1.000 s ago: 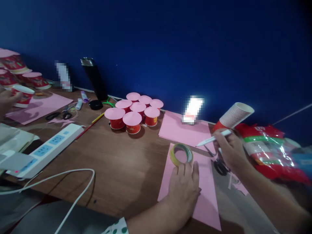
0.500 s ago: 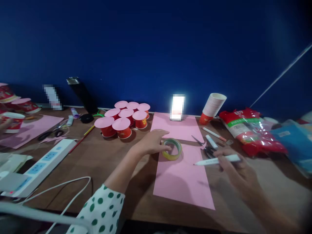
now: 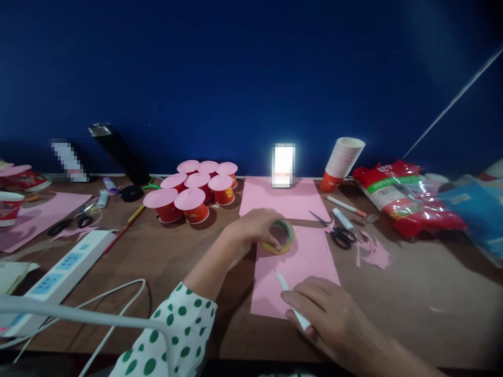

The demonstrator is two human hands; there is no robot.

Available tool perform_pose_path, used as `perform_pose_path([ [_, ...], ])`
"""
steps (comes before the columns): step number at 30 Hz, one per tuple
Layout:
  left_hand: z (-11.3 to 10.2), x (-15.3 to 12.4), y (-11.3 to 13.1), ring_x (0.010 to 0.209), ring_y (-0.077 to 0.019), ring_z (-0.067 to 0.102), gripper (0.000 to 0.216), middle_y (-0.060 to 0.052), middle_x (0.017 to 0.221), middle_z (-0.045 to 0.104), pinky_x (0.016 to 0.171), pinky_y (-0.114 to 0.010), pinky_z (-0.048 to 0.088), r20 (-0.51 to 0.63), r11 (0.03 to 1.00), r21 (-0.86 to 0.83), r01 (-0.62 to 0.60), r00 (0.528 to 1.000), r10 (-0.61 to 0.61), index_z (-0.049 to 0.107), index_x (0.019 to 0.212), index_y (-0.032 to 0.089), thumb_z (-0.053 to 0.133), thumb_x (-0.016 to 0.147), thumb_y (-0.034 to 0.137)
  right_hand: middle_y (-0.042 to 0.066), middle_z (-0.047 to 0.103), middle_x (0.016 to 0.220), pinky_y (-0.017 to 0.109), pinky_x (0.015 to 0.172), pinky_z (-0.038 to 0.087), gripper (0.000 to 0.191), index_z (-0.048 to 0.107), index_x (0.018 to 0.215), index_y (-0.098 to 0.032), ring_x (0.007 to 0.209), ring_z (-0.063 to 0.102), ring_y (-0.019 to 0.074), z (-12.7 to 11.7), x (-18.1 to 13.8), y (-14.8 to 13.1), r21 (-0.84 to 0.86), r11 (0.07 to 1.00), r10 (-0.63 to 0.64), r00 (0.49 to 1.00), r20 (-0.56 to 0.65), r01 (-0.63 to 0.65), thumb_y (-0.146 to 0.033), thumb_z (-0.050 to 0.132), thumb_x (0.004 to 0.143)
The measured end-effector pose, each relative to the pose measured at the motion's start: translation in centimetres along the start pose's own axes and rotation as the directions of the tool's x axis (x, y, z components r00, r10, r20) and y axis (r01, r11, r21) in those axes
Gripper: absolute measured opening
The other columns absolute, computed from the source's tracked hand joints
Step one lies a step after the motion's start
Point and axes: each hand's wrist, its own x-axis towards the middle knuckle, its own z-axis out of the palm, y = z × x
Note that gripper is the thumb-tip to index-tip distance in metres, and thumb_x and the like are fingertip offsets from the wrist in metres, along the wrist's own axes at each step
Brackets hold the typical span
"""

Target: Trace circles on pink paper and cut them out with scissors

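My left hand [image 3: 259, 229] is closed on the left side of a roll of tape [image 3: 291, 242], which lies flat on a sheet of pink paper [image 3: 271, 301]. A faint drawn circle shows on the paper just right of the roll. In my right hand [image 3: 330, 309] is a white marker [image 3: 283, 283], its tip pointing away from me, slightly above or at the paper below the roll; I cannot tell whether it touches. Black-handled scissors [image 3: 342, 237] lie right of the sheet, beside pink paper scraps [image 3: 377, 253].
Several red paper cups [image 3: 195, 213] topped with pink discs stand at the left. Behind the sheet are more pink paper [image 3: 281, 201] and a lit phone [image 3: 283, 166]. A cup stack [image 3: 343, 163] and a red bag [image 3: 408, 201] are right. A power strip [image 3: 66, 275] with cables lies left.
My right hand has brought the marker left and toward me, from the paper's right edge to below the tape roll. The roll has shifted slightly away, with my left hand still on it.
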Motion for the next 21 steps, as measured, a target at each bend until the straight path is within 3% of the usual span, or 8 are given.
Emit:
perform_pose_path([
  [8, -0.7, 0.2, 1.1, 0.089, -0.0227, 0.057, 0.051, -0.004, 0.098, 0.063, 0.070, -0.027, 0.040, 0.018, 0.994, 0.112, 0.000, 1.000, -0.002, 0.061, 0.105, 0.021, 0.075, 0.058, 0.037, 0.010, 0.061, 0.073, 0.034, 0.058, 0.044, 0.027, 0.061, 0.108, -0.004, 0.066, 0.056, 0.0208, 3.5, 2.3, 1.2, -0.261, 0.957, -0.117, 0.992, 0.049, 0.126, -0.019, 0.052, 0.088],
  [21, -0.1, 0.5, 0.5, 0.088, -0.0228, 0.058, 0.050, -0.005, 0.097, 0.063, 0.070, -0.028, 0.040, -0.005, 0.991, 0.137, 0.000, 1.000, 0.001, 0.061, 0.103, 0.020, 0.075, 0.058, 0.038, 0.014, 0.064, 0.076, 0.036, 0.062, 0.050, 0.024, 0.062, 0.102, -0.002, 0.071, 0.058, 0.0237, 5.4, 3.7, 2.5, -0.283, 0.947, -0.121, 0.985, 0.126, 0.153, -0.015, 0.049, 0.086],
])
